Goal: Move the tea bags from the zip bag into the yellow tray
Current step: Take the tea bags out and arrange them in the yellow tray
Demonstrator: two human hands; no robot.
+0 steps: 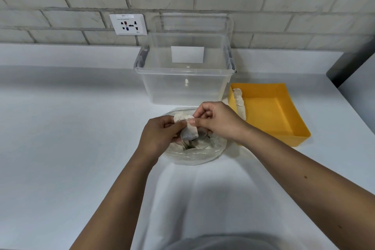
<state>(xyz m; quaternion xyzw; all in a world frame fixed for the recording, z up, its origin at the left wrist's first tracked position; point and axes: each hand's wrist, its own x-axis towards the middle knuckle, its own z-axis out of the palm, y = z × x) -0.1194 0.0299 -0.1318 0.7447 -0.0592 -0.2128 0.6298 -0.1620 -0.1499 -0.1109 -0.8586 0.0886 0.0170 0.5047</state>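
Observation:
A clear zip bag (194, 154) lies on the white counter in front of me, with several tea bags (199, 144) inside. Above its mouth both hands pinch pale tea bags (189, 131). My left hand (160, 138) holds them from the left and my right hand (219, 119) pinches them from the right with thumb and forefinger. The yellow tray (284, 128) stands to the right of the zip bag. Tea bags (239, 101) lean along its left inner wall.
A large clear plastic bin (182, 87) stands just behind the zip bag, against a grey brick wall with a socket plate (128, 24). The white counter (71, 128) stretches left. A dark object (351, 63) sits at the far right.

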